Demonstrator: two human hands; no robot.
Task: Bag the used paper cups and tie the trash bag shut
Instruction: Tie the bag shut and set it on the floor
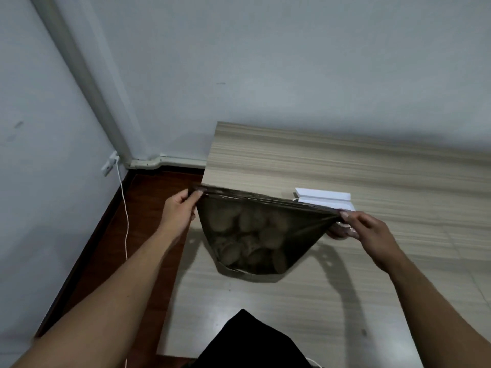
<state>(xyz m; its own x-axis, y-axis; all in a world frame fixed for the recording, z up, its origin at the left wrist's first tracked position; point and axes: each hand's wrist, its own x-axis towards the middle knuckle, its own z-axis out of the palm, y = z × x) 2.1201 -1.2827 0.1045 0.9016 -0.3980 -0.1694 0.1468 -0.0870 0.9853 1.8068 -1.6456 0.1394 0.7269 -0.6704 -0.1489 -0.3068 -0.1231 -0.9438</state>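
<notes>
A dark, see-through trash bag [305, 221] hangs above the wooden table [318, 160], its bottom resting near the table's front. Several paper cups [252, 240] show through the plastic as pale round shapes piled at the bottom. My left hand [180, 208] pinches the left corner of the bag's mouth. My right hand [364, 227] pinches the right corner. The top edge is pulled taut and flat between them, so the mouth looks pressed together.
A white folded box or card [324, 199] lies on the table just behind the bag's right side. The table's left edge drops to a dark red floor [148, 208]. A white cable [125, 213] hangs from a wall socket at left.
</notes>
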